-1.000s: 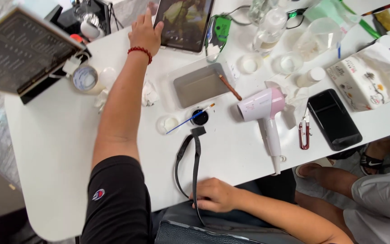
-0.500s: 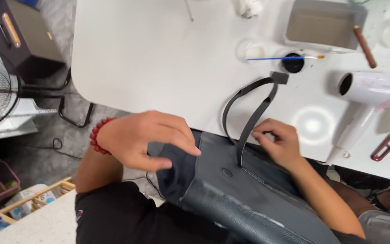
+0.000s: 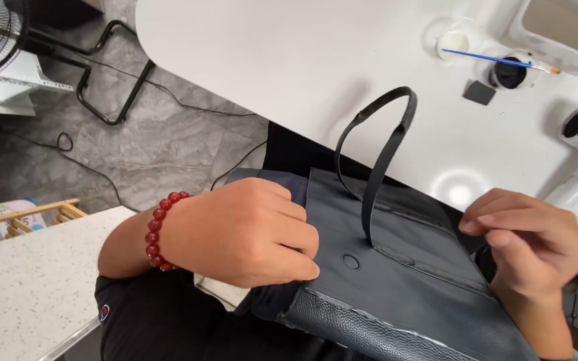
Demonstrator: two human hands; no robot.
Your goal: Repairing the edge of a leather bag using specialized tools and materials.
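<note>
Drawn nearer since the earlier frame, the bag (image 3: 403, 281) is gripped at its left edge by the left hand (image 3: 242, 230) and pinched at its right by the right hand (image 3: 530, 241), strap (image 3: 376, 160) arching tableward.

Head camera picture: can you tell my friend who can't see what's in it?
Two hands hold a dark leather bag on a lap: the left hand, wearing a red bead bracelet, grips its left edge, the right hand its right. The bag's strap loops over a white table.
</note>
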